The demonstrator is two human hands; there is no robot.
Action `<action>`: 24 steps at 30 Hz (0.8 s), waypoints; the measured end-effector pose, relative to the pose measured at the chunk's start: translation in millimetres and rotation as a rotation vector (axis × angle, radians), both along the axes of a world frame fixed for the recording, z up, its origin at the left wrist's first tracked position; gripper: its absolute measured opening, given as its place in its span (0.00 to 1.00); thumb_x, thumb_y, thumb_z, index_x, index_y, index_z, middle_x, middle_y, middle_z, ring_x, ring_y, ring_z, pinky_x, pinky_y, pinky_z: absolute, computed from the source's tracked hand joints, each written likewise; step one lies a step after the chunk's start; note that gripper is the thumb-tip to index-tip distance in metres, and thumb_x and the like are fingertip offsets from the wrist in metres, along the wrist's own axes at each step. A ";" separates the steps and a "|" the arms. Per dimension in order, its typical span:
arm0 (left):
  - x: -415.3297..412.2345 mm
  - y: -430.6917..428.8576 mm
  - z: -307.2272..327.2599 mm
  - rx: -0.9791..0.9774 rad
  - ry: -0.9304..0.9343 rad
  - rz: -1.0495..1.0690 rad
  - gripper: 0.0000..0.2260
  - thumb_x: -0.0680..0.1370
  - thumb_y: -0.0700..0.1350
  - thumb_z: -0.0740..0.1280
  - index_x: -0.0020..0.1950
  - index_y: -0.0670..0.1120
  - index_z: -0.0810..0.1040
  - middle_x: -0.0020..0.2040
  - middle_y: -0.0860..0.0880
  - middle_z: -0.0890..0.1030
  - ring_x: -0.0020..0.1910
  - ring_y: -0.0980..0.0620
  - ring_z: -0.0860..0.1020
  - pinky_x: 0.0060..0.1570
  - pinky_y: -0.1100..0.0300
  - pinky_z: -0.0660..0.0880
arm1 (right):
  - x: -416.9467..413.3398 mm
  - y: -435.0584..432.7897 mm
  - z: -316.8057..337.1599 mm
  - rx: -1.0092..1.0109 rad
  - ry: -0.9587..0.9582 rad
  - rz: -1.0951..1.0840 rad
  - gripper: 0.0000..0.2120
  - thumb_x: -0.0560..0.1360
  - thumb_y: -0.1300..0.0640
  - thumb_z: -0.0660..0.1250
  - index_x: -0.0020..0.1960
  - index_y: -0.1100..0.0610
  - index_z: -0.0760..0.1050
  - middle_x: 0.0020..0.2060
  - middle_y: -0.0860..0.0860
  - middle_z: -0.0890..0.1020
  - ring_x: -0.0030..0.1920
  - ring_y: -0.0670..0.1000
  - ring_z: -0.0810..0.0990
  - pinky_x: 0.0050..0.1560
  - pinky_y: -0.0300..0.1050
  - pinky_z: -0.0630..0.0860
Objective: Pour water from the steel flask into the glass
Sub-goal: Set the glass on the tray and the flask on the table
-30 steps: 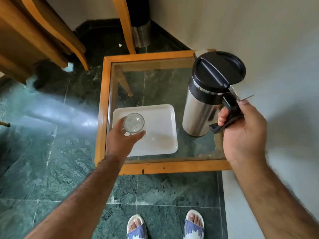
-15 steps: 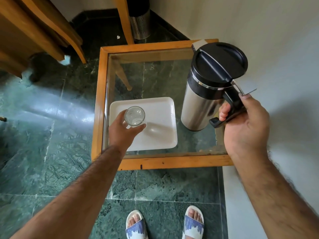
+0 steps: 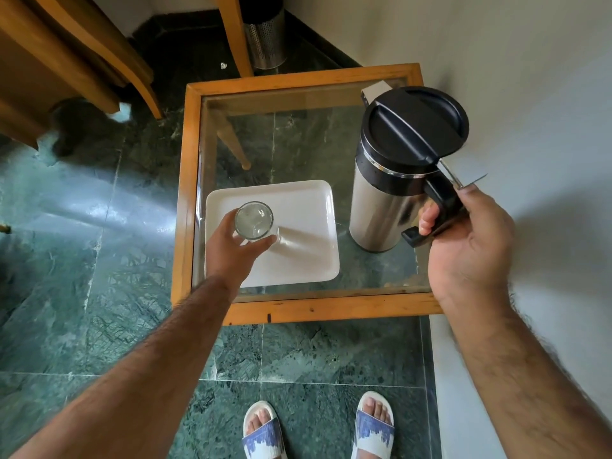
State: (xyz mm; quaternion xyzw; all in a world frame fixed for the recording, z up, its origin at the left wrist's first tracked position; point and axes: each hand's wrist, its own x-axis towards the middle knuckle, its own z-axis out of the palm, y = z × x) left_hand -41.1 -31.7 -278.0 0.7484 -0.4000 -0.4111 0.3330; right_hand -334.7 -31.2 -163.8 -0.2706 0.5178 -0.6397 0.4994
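A steel flask with a black lid and black handle is held upright above the right side of the glass-topped table. My right hand grips its handle, thumb by a small metal lever. A clear drinking glass stands at the left part of a white tray. My left hand wraps around the glass from the near side. The glass looks empty, though I cannot be sure.
The low table has a wooden frame and glass top, set against a white wall at right. A perforated steel bin and wooden chair legs stand behind it. Green marble floor and my sandalled feet lie below.
The view has shifted a little; both hands keep their holds. The flask stays upright and sits slightly lower and nearer the tray than a second ago.
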 end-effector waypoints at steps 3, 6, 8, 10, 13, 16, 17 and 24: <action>-0.7 0.3 -0.7 -0.016 -0.005 -0.005 0.33 0.68 0.45 0.86 0.71 0.51 0.80 0.66 0.49 0.84 0.64 0.47 0.84 0.51 0.68 0.77 | -1.8 0.9 -3.7 -0.011 0.000 0.003 0.20 0.79 0.56 0.60 0.31 0.51 0.82 0.26 0.47 0.80 0.31 0.52 0.75 0.34 0.43 0.71; -2.0 2.4 -3.2 -0.031 -0.007 0.009 0.32 0.68 0.44 0.86 0.70 0.50 0.80 0.65 0.50 0.85 0.63 0.47 0.85 0.51 0.68 0.78 | -1.6 1.2 -6.2 -0.015 -0.025 0.003 0.21 0.80 0.56 0.60 0.31 0.51 0.82 0.26 0.46 0.80 0.31 0.51 0.75 0.35 0.44 0.71; -2.5 3.4 -4.3 -0.034 -0.019 0.011 0.32 0.68 0.45 0.86 0.70 0.51 0.80 0.64 0.51 0.85 0.63 0.48 0.84 0.49 0.70 0.78 | -0.9 1.3 -7.6 -0.017 -0.034 -0.007 0.22 0.80 0.56 0.59 0.31 0.51 0.82 0.26 0.46 0.80 0.31 0.50 0.75 0.35 0.44 0.71; -2.3 3.5 -5.5 -0.036 -0.030 0.010 0.33 0.68 0.46 0.86 0.70 0.51 0.80 0.65 0.51 0.85 0.63 0.48 0.84 0.50 0.70 0.78 | 0.4 1.2 -8.4 -0.018 -0.041 -0.021 0.22 0.79 0.56 0.59 0.30 0.51 0.81 0.26 0.46 0.79 0.31 0.51 0.74 0.35 0.45 0.70; -2.1 3.7 -7.3 -0.026 -0.038 0.010 0.32 0.68 0.46 0.86 0.70 0.50 0.80 0.64 0.50 0.84 0.64 0.47 0.83 0.52 0.68 0.78 | 2.1 2.3 -11.7 -0.015 -0.042 -0.023 0.21 0.79 0.56 0.59 0.30 0.51 0.81 0.26 0.47 0.79 0.31 0.51 0.74 0.36 0.46 0.70; -3.0 3.6 -8.7 -0.001 -0.041 0.015 0.32 0.69 0.46 0.86 0.71 0.51 0.79 0.64 0.50 0.84 0.64 0.48 0.83 0.51 0.68 0.77 | 3.9 6.4 -15.0 0.001 -0.040 -0.026 0.21 0.79 0.55 0.58 0.30 0.51 0.81 0.26 0.46 0.79 0.32 0.51 0.74 0.37 0.45 0.70; -3.7 3.9 -8.1 0.008 -0.045 0.018 0.33 0.69 0.46 0.86 0.71 0.51 0.79 0.64 0.51 0.84 0.64 0.49 0.83 0.50 0.69 0.77 | 3.7 8.6 -16.2 0.001 -0.037 -0.030 0.20 0.78 0.55 0.59 0.30 0.51 0.80 0.26 0.47 0.78 0.32 0.51 0.74 0.37 0.45 0.70; -8.6 4.2 -2.9 0.056 -0.185 -0.014 0.35 0.71 0.52 0.84 0.74 0.51 0.75 0.62 0.53 0.81 0.65 0.49 0.81 0.56 0.61 0.74 | 3.1 17.2 -16.3 -0.009 -0.005 -0.042 0.14 0.72 0.47 0.64 0.32 0.52 0.79 0.27 0.49 0.77 0.33 0.53 0.74 0.37 0.45 0.72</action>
